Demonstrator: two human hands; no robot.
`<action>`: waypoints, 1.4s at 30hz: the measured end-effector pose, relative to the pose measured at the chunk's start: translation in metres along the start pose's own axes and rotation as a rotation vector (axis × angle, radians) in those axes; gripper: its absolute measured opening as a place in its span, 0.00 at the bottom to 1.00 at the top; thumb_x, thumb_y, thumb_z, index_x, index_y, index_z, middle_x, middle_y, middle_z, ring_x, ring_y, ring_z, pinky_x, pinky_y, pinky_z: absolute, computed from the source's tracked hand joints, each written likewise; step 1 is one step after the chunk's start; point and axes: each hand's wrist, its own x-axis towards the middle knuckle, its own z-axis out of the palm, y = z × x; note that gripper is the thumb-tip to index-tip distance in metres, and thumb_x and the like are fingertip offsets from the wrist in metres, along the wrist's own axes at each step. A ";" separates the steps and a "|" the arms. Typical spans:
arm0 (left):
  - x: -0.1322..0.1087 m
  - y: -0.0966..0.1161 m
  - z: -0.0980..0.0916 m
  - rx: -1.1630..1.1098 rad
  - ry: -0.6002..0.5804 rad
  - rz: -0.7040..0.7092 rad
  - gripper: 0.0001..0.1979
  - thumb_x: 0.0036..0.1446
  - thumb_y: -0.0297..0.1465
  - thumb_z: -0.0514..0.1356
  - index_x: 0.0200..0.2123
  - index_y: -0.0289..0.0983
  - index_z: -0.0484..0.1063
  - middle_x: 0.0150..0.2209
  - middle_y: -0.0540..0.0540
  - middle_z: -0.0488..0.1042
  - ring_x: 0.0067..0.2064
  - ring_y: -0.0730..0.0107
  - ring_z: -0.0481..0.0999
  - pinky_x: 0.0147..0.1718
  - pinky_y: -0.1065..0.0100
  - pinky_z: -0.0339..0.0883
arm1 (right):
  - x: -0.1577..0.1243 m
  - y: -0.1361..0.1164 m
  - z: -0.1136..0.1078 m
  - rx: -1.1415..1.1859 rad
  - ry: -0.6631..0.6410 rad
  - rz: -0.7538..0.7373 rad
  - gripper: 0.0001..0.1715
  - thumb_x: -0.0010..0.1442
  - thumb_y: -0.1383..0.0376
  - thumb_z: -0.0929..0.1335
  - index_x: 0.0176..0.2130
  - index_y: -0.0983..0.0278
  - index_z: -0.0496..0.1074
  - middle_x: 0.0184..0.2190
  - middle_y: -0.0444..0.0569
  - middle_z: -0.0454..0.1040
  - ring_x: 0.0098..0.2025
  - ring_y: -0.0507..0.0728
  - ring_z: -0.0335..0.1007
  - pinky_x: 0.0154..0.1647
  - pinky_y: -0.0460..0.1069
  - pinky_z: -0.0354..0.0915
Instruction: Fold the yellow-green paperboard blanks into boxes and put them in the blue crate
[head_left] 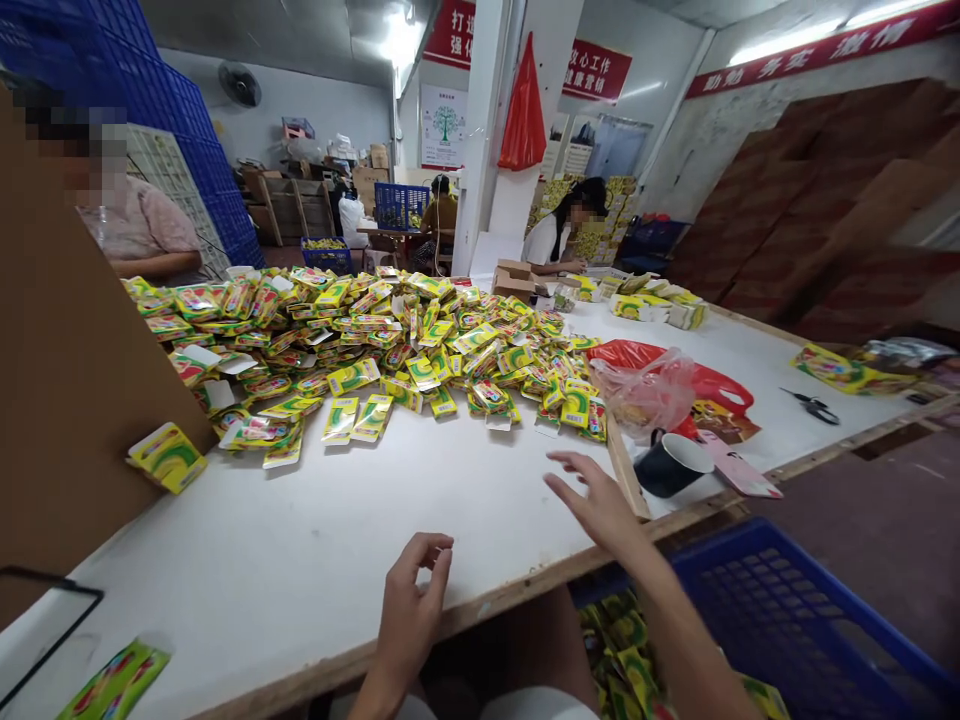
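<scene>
A wide heap of small yellow and green packets [420, 335] covers the far half of the white table [300, 540]. My left hand [416, 590] is over the table's near edge, its fingers curled and thumb apart, holding nothing. Further right and forward, my right hand [596, 500] hovers over bare white surface with fingers spread, nearest to a wooden strip [626, 465] and the front of the heap. Two packets [356, 419] lie side by side just in front of the pile.
A dark mug [673, 465], red plastic bag [712, 385], pink phone-like item [739, 468] and scissors [814, 405] are on the right. A cardboard sheet [82, 370] stands left. Below is a blue crate [802, 610] beside more packets. Several people sit beyond.
</scene>
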 end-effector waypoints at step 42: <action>0.005 -0.009 -0.003 -0.224 -0.030 0.034 0.17 0.56 0.34 0.58 0.49 0.40 0.64 0.36 0.49 0.72 0.35 0.69 0.74 0.34 0.70 0.69 | -0.065 -0.040 0.116 0.830 -0.358 0.050 0.19 0.53 0.73 0.65 0.45 0.59 0.67 0.38 0.45 0.72 0.37 0.54 0.72 0.40 0.49 0.67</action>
